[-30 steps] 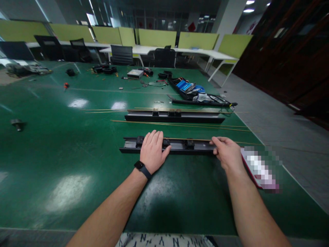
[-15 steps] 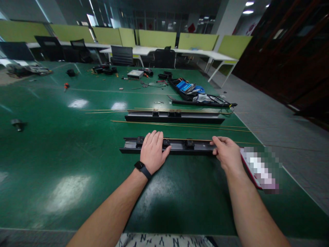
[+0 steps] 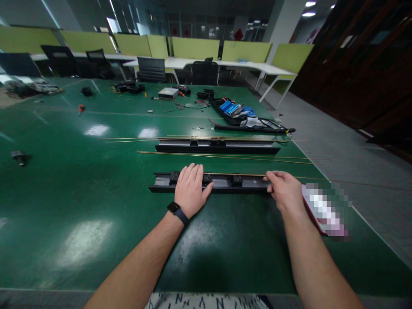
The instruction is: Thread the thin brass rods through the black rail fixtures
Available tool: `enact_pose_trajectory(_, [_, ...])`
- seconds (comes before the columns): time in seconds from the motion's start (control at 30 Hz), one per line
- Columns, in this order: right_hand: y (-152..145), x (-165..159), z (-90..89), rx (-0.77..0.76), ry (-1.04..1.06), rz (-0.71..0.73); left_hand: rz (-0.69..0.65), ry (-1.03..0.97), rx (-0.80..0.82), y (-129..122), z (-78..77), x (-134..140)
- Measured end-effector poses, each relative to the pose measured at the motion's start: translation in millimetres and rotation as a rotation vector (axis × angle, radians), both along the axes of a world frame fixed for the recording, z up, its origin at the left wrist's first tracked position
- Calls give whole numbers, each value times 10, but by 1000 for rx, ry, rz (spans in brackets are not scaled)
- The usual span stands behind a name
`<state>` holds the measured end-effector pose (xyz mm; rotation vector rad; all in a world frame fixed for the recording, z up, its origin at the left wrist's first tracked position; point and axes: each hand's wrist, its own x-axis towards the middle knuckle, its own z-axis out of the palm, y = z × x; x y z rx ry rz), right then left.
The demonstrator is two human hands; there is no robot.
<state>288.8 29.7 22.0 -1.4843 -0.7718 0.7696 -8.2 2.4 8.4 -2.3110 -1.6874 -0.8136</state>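
Observation:
A black rail (image 3: 219, 189) with a grey inner channel lies crosswise in front of me on the green table, with black blocks (image 3: 237, 180) set in it. My left hand (image 3: 190, 189), wearing a dark watch, rests on the rail with fingers stretched across it and the thumb spread to the right, partly covering a block. At the rail's right end, my right hand (image 3: 285, 191) pinches a thin brass-coloured rod (image 3: 238, 174) between thumb and forefinger. This rod runs along the rail's far edge and extends right, past the hand. Its left end is hidden by my left hand.
Beyond lies a second black rail (image 3: 219, 149), with loose brass-coloured rods (image 3: 225, 156) around it. Farther off stands a black tray (image 3: 219, 112) holding blue packets. A blurred, red-edged object (image 3: 313, 214) sits right of my right hand. A small metal piece (image 3: 19, 157) lies far left.
The view has shifted very slightly. Both hands keep their places on the rail and the rod, with no other visible movement.

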Motion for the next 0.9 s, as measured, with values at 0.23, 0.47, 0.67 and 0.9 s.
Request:
enact_pose_trajectory(0.23, [-25,-53,21,-23,-50,47,-3,6,-2,-6,27,8])
enact_pose_trajectory(0.47, [-24,-58,41,-25,-52,23,-4,-7,-10,-9,25,10])
enact_pose_trajectory(0.67, [-16,-20,17,-15,-47,6,-3,2,-15,-18,41,16])
enact_pose_trajectory(0.9, [-21,-44,21,-20,-81,41,-5,5,-11,-16,39,13])
